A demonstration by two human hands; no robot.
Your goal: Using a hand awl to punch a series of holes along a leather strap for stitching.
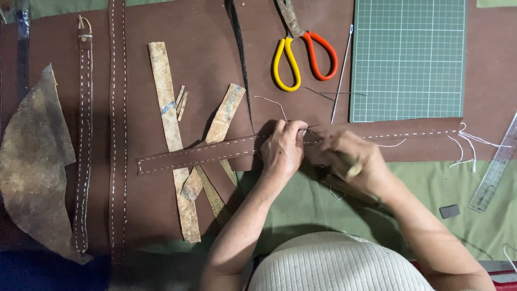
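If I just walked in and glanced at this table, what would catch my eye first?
Probably the scissors with one yellow and one orange handle, lying at the top centre beside a green cutting mat. Next, the left hand and right hand pinching a long brown leather strap with white stitching, across the middle.

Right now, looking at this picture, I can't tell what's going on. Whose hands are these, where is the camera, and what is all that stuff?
There is no machine here. A person wears a camera on the head, so you look down at their own two bare hands. The left hand and right hand both pinch a long brown leather strap with white stitching along its edges; the right hand also seems to hold a small tool, too hidden to name. Around them lie a large brown leather sheet, scissors with one yellow and one orange handle, a green cutting mat, a clear ruler, and pale worn strips.
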